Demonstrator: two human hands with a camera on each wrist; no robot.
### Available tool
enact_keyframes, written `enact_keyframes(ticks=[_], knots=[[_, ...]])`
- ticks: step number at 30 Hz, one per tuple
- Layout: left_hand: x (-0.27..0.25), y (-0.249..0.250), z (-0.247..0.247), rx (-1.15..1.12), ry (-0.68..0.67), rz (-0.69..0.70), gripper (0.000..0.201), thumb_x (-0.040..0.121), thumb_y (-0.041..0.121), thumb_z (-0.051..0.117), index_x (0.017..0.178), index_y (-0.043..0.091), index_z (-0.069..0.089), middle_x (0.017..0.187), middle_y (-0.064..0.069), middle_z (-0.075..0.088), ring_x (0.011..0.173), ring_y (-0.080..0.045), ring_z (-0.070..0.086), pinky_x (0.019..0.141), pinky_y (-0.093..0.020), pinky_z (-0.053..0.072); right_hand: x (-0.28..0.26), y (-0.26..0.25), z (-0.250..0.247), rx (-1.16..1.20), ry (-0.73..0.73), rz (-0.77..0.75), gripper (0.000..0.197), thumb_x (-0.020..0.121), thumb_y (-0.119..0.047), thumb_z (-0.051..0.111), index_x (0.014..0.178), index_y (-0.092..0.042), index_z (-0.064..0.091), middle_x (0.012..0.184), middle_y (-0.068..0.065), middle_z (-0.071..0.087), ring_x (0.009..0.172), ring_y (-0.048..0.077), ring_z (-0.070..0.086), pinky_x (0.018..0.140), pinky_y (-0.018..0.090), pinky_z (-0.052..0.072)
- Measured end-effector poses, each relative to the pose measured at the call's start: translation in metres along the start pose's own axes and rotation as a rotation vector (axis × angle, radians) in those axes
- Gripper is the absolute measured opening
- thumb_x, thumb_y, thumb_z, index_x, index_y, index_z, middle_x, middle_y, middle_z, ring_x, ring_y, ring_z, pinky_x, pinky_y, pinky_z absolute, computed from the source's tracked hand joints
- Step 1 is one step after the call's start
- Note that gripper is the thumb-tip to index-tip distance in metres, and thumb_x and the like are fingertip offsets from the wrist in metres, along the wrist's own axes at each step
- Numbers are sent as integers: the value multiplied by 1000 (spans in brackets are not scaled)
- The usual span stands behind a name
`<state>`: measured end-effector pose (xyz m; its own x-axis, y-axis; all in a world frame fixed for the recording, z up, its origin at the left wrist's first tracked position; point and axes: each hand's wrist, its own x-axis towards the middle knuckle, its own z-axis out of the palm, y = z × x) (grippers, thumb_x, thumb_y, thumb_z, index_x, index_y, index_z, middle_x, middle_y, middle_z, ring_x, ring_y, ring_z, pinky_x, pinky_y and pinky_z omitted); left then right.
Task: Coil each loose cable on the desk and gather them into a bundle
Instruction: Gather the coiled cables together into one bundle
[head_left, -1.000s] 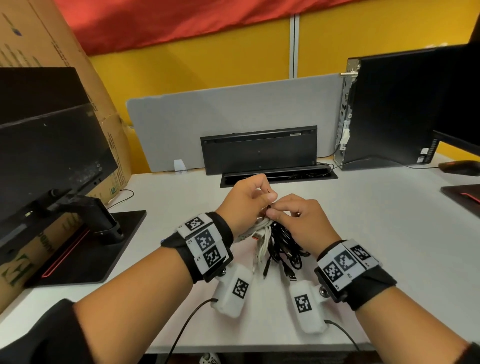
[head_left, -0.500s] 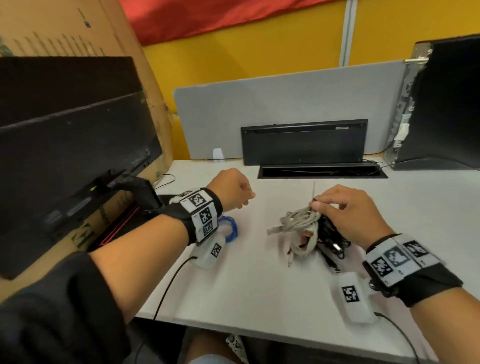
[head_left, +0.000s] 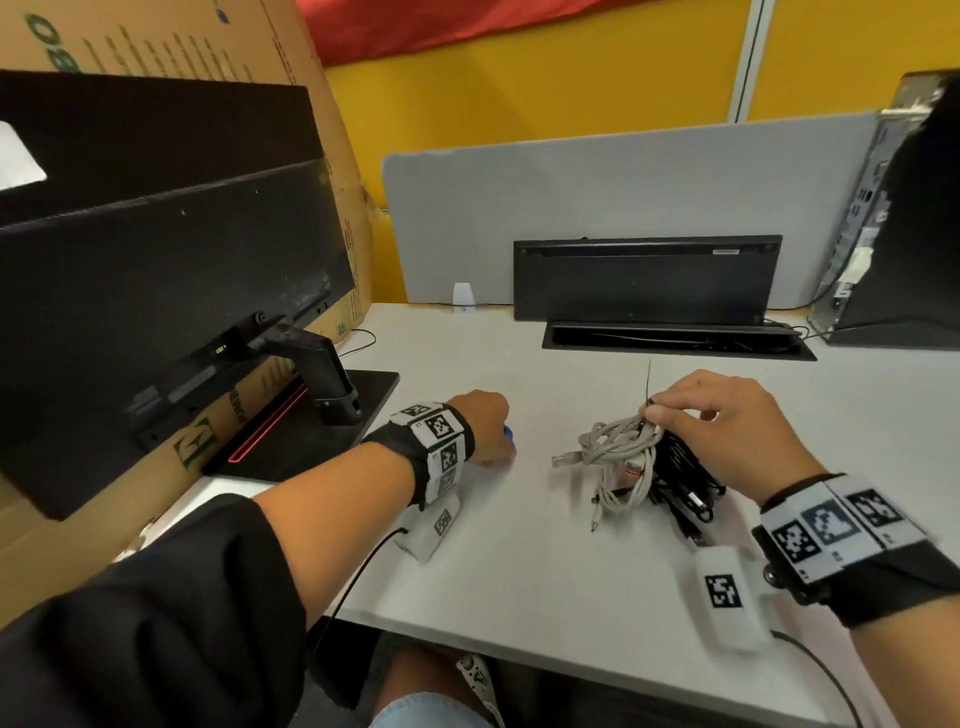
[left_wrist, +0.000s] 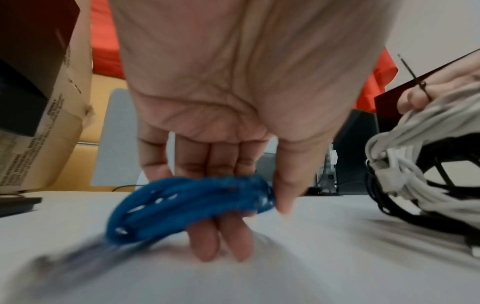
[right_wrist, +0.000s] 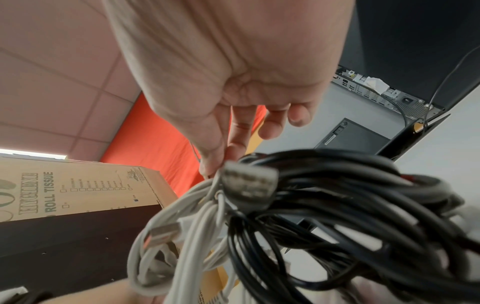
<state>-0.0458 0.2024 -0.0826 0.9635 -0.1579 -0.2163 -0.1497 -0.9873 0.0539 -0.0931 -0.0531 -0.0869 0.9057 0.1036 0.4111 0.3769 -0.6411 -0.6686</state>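
Observation:
A bundle of grey-white and black cables (head_left: 623, 462) lies mid-desk, with a thin black tie (head_left: 649, 387) sticking up from its top. My right hand (head_left: 657, 411) pinches the bundle's top at that tie between thumb and forefinger. The right wrist view shows the same cables (right_wrist: 324, 216) hanging under the right hand (right_wrist: 221, 162). A small blue cable coil (left_wrist: 187, 205) sits on the desk to the left. My left hand (left_wrist: 249, 222) grips it, fingers behind and thumb in front. In the head view only a sliver of the blue coil (head_left: 509, 434) shows past the left hand (head_left: 491, 441).
A black monitor (head_left: 156, 270) on its stand base (head_left: 311, 431) fills the left, backed by a cardboard box (head_left: 171, 41). A grey divider (head_left: 623, 208) and an open black cable hatch (head_left: 644, 280) are at the back. A computer tower (head_left: 893, 234) stands far right. The white desk (head_left: 545, 571) ends near me.
My left hand left the bundle, moved left and took hold of the blue coil. My right hand stayed pinching the bundle's top. The head view swung left.

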Motion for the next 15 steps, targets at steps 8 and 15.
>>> enact_keyframes(ticks=[8,15], knots=[[-5,51,-28,-1413,209,81,22,95,15,58,78,1,57,57,-9,54,41,-19,53,51,-28,51,5,0,-1,15,21,13,9,83,-19,73,79,-24,79,85,-10,69,82,-1,59,69,2,35],[1,85,-42,-1507,193,210,20,94,16,58,96,0,69,83,-15,76,54,-19,66,55,-26,56,25,4,-6,-43,46,-20,7,83,-17,74,82,-21,80,84,-7,69,79,2,57,68,2,33]])
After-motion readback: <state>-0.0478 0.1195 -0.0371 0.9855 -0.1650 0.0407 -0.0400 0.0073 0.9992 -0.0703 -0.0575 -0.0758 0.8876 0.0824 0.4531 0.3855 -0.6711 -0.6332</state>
